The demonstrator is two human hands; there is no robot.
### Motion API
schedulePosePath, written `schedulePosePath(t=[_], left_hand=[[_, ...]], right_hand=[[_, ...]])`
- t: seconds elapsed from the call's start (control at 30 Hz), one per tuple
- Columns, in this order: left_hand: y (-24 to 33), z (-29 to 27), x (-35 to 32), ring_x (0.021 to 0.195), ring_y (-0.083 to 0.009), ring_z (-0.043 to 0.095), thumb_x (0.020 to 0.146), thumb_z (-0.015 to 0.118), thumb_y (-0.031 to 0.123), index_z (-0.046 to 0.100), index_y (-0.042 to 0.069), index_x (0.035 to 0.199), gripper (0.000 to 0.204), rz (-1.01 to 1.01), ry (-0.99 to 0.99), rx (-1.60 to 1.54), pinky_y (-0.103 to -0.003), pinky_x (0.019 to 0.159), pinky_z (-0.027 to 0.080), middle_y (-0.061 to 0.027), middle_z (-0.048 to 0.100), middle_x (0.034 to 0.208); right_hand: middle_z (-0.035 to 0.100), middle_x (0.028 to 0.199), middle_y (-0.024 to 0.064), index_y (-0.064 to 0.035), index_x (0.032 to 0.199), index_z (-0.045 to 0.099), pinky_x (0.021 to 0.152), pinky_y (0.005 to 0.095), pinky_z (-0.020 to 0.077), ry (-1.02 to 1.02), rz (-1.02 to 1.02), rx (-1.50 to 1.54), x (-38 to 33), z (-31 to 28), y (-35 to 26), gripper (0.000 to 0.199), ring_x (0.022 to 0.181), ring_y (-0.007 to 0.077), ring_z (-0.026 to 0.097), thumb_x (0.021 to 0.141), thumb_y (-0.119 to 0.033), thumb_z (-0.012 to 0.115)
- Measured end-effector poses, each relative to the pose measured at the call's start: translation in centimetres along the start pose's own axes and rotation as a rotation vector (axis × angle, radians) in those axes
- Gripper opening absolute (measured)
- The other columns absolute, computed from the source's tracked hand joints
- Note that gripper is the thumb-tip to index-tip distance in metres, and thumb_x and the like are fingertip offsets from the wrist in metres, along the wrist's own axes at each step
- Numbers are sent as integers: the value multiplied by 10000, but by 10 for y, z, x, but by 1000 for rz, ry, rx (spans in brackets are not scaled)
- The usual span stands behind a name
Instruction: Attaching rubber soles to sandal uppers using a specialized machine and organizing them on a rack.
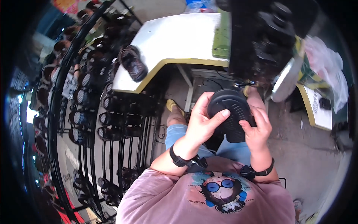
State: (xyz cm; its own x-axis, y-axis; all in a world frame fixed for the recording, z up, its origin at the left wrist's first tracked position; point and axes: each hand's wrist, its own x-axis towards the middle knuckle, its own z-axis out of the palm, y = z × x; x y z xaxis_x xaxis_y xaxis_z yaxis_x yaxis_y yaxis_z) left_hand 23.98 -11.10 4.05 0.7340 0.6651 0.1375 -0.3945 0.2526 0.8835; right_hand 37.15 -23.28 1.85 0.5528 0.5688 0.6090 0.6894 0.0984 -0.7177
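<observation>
Between my two hands is a black shoe (pixel 233 119), its ridged sole turned up toward me. My left hand (pixel 201 121) grips it along the left side, with the thumb lying across the sole. On the right edge, my right hand (pixel 259 128) is closed around it, thumb at the lower part of the sole. The fingers beneath the shoe are mostly hidden. A dark brown sandal (pixel 133 64) rests on the left wing of the white table (pixel 175 39), apart from both hands.
A black machine (pixel 268 41) stands at the upper right, beside a green block (pixel 221 41). Racks with black rails (pixel 54 112) full of dark shoes line the left. Clear plastic bags (pixel 326 61) sit at the far right, above another white tabletop (pixel 319 108).
</observation>
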Motion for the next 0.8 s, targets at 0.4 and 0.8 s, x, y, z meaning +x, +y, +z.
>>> schedulePosePath(t=[0.4, 0.8], left_hand=[[-14, 13, 6, 1003, -141, 629, 870, 697, 17, 494, 12, 1183, 373, 50, 14, -33, -282, 896, 508, -98, 644, 1106], [57, -42, 25, 821, -120, 653, 775, 816, 161, 639, -2, 1029, 350, 149, 99, 451, -252, 765, 521, -54, 698, 906]], right_hand=[[670, 931, 132, 22, 1047, 678, 739, 311, 516, -131, -33, -126, 22, -28, 14, 534, 831, 254, 655, 720, -380, 804], [643, 1086, 190, 16, 1152, 618, 910, 404, 487, -255, 4, -25, 14, 23, -15, 440, 977, 350, 633, 797, -197, 767]])
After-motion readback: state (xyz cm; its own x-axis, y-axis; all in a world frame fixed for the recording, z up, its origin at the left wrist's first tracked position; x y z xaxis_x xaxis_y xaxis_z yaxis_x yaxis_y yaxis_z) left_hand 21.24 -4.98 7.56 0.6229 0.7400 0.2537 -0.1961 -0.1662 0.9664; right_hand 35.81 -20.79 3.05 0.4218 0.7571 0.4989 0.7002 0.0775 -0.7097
